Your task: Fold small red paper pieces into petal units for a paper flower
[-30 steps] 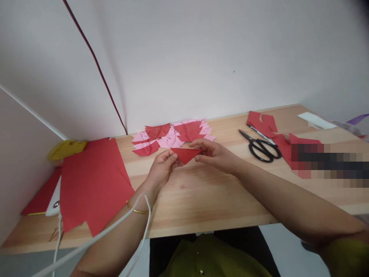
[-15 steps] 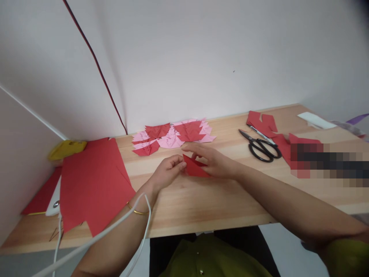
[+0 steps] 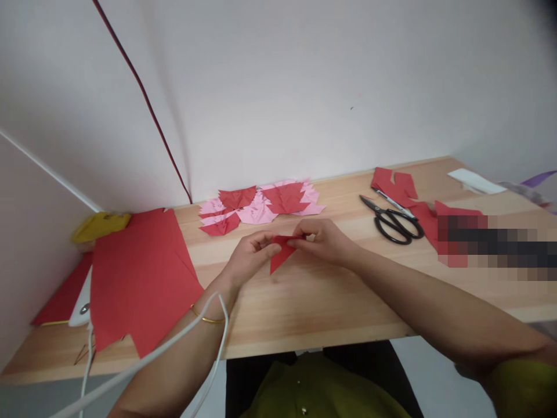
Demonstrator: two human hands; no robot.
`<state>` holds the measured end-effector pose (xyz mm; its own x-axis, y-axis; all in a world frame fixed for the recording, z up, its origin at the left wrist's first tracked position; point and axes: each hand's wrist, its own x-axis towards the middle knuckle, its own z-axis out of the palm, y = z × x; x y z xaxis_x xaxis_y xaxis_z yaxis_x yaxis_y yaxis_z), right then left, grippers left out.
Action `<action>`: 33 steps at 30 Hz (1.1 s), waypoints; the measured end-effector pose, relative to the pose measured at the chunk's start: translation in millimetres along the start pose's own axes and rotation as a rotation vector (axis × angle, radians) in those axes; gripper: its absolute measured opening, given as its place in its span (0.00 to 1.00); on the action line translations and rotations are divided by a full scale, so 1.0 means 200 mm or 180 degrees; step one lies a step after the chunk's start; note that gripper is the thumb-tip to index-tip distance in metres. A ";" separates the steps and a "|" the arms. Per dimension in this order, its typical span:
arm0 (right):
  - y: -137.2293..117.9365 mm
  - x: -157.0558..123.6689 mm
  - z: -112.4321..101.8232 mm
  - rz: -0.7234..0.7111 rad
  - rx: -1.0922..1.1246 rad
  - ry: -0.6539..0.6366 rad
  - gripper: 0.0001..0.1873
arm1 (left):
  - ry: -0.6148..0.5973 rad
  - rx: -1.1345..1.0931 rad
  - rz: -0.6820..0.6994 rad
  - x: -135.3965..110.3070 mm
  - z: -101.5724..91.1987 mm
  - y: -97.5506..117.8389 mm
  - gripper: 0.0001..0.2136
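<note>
left of the left hand we see a large red sheet (image 3: 141, 273). the left hand (image 3: 251, 256) pinches a small red paper piece (image 3: 279, 259), suspended between both hands; we judge a fold is being shaped, calling for aligned edges and even pressure. the right hand (image 3: 324, 241) grips its other end, some fingertips hidden. right of that hand lie scissors (image 3: 379, 212), then red scraps (image 3: 430, 226) partly masked by pixelation.

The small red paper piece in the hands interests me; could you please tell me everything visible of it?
The small red paper piece looks plain, matte and perhaps folded, pinched by the left hand and right hand. One sharp corner points down the view; the hands hide part of its outline. Whether it touches the wooden tabletop is unclear.
</note>
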<state>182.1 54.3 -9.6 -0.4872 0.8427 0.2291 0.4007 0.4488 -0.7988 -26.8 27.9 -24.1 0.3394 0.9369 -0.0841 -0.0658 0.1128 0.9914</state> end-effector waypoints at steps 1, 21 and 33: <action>0.00 0.00 0.00 0.0012 0.0015 -0.0117 0.14 | 0.0074 0.0024 -0.0041 0.00 0.00 0.00 0.16; 0.04 -0.01 -0.02 -0.0946 0.0574 -0.0611 0.12 | 0.0272 -0.0480 -0.0748 -0.01 0.00 0.02 0.14; 0.03 -0.02 0.07 -0.0743 0.0016 0.0898 0.11 | -0.0163 -0.1694 -0.0127 0.00 0.06 0.02 0.24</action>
<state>175.8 49.0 -22.8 -0.3316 0.7670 0.5493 0.2999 0.6377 -0.7095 -14.9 24.1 -19.2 0.3958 0.9126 -0.1026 -0.5141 0.3128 0.7986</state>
